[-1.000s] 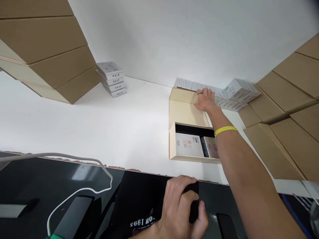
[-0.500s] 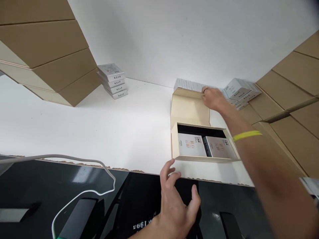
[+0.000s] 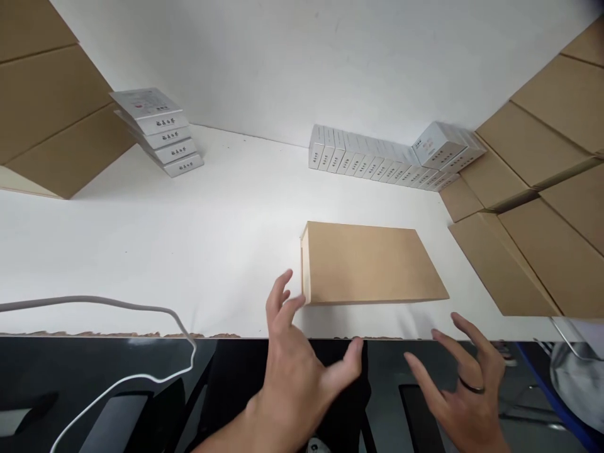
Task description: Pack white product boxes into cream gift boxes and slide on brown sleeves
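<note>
A tan cardboard gift box (image 3: 372, 263) lies near the front edge of the white table (image 3: 226, 233), its lid down, so its contents are hidden. My left hand (image 3: 302, 358) is beside the box's front left corner, fingers spread; a fingertip looks close to that corner, but I cannot tell whether it touches. Off the box's front right corner is my right hand (image 3: 465, 384), with a dark ring on one finger. Its fingers are apart and hold nothing.
A row of small white boxes (image 3: 368, 154) stands along the wall, with more stacked at its right end. Another white stack (image 3: 158, 132) is at the left. Tan boxes pile up left (image 3: 56, 107) and right (image 3: 557, 233). A white cable (image 3: 141, 307) crosses the front edge.
The gift box's lid has come down over the white packs inside. My right hand has let go of the lid and drawn back toward me. My left hand stays spread near the corner.
</note>
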Available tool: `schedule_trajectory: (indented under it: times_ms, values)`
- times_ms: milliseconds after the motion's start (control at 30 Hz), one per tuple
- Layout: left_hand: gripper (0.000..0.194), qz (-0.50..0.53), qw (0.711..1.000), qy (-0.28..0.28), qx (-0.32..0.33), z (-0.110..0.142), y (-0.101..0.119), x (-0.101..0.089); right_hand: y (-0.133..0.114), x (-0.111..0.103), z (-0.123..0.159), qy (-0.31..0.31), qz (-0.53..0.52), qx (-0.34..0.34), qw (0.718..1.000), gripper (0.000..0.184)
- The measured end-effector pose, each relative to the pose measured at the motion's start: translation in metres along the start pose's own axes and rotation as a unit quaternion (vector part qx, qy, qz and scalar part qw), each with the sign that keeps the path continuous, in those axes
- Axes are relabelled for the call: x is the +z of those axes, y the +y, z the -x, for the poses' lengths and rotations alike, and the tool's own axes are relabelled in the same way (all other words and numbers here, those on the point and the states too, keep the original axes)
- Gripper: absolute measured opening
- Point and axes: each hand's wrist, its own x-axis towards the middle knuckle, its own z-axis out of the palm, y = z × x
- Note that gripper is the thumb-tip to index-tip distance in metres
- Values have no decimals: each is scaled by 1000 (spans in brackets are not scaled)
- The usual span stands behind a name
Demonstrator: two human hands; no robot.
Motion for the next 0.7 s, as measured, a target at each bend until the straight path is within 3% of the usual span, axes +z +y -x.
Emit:
schedule_trajectory:
  times_ms: [133, 200, 300, 367, 467, 633, 700]
  values:
    - [85, -66, 996, -58, 15, -22, -12, 0, -10, 35, -2, 86, -124, 167, 974, 83]
    - [95, -82, 995, -64, 12, -30, -17, -5, -10, 46, -11, 100, -160, 184, 965, 90]
    - [101, -104, 991, -84, 15, -38, -20, -15, -5, 52, -20, 114, -136, 144, 973, 102]
    - [92, -111, 988, -105, 0, -39, -20, -21, 0, 53, -21, 108, -142, 147, 973, 101]
    - [71, -99, 990, -103, -21, -35, -14, -23, 2, 53, -17, 94, -152, 196, 964, 85]
    - [32, -90, 992, -81, 25, -23, -1, -16, -4, 50, -13, 69, -96, 219, 969, 76]
    - [26, -104, 992, -57, 35, -19, 0, -14, -5, 48, -14, 64, -84, 220, 970, 75]
